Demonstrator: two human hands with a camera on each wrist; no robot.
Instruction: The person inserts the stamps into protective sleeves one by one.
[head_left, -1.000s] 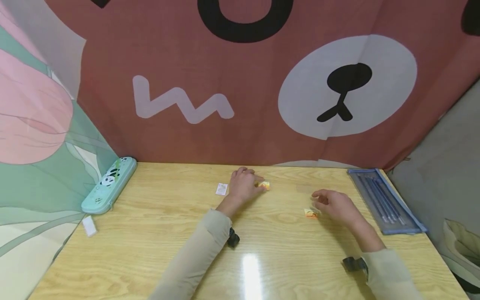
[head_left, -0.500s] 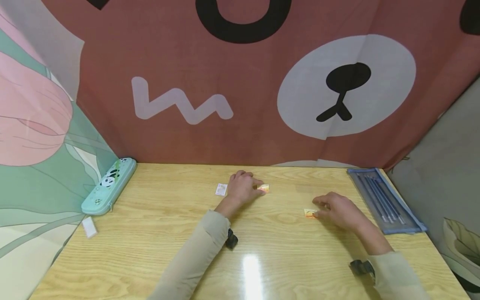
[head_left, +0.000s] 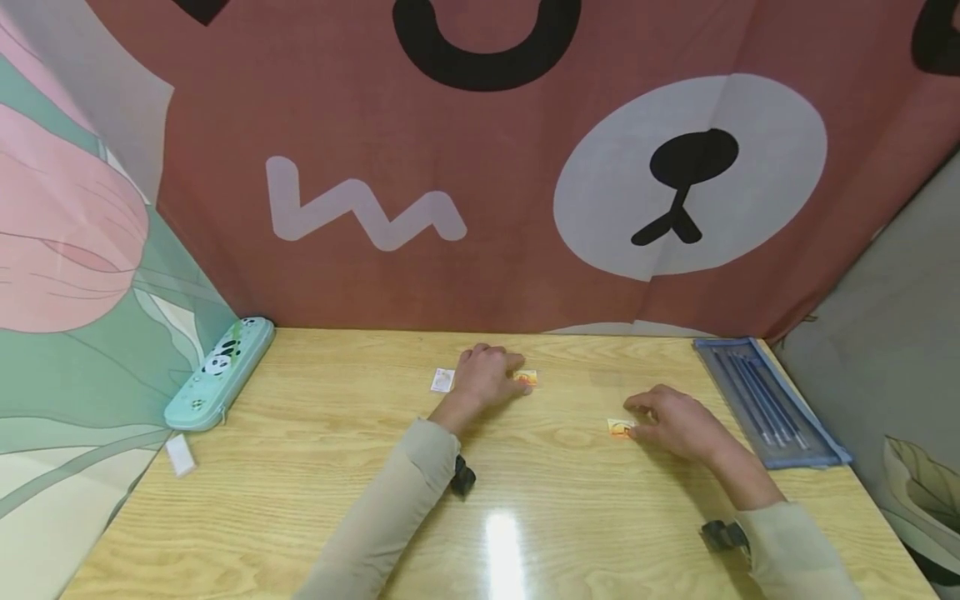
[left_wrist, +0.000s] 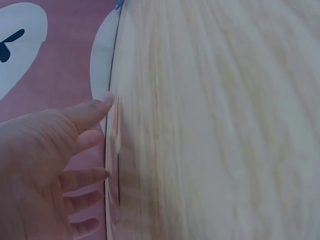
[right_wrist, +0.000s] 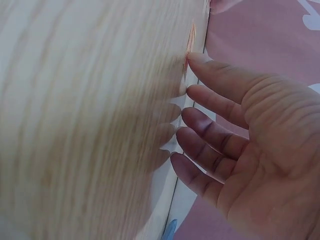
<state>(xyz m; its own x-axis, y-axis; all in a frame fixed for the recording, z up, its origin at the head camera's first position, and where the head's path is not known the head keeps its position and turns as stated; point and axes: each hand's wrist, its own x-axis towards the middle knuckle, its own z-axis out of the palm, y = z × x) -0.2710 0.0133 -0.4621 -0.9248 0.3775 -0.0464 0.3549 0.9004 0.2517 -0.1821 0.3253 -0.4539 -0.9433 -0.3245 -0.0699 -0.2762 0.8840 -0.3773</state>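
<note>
In the head view my left hand (head_left: 483, 379) is low over the back of the table, its thumb and index finger spread at either side of a small yellow-and-orange printed card (head_left: 526, 377). The left wrist view has the thumb tip right at the card's edge, the other fingers loosely extended. My right hand (head_left: 672, 419) is farther right and nearer, its thumb tip at the right edge of a second yellow-and-orange card (head_left: 619, 428). In the right wrist view that card (right_wrist: 191, 40) appears edge-on, and the relaxed fingertips are at the tabletop.
A small whitish card (head_left: 442, 380) lies left of my left hand. At the left edge are a mint panda pencil case (head_left: 220, 375) and a white block (head_left: 180, 455). A blue-edged mesh pouch with pencils (head_left: 772, 404) lies on the right. A printed cloth (head_left: 360, 283) hangs behind the table.
My right hand has shifted slightly right and towards me, and its thumb now overlaps the right edge of its card. My left hand stays nearly in place beside the other card.
</note>
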